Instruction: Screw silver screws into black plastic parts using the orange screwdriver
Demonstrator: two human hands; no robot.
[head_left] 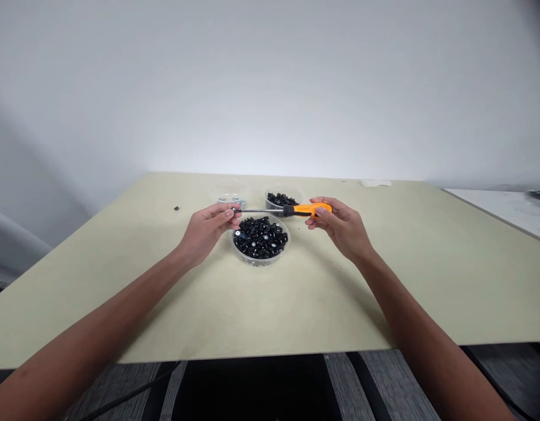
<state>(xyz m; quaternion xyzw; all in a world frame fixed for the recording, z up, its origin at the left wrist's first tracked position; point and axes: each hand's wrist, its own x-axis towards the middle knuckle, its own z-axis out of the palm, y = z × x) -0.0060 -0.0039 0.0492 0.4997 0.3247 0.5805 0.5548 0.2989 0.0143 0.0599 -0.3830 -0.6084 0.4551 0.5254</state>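
My right hand [337, 225] is wrapped round the orange-and-black handle of a screwdriver [311, 210], which lies level and points left. At the tip of its shaft, my left hand [210, 228] pinches a small dark part [235, 210], mostly hidden by the fingers. Just below the shaft stands a clear round tub [260, 262] full of small black pieces [263, 237], several showing silvery screw heads. Behind it, another clear tub [266, 193] holds black pieces [282, 200]. A third clear tub [215, 190], partly behind my left hand, contains silvery screws [230, 200].
The pale table [270, 316] runs back to a white wall [270, 88]. One loose black piece [176, 208] lies at the left. A flat white item [375, 183] rests near the back edge. At the far right is a white surface [493, 204].
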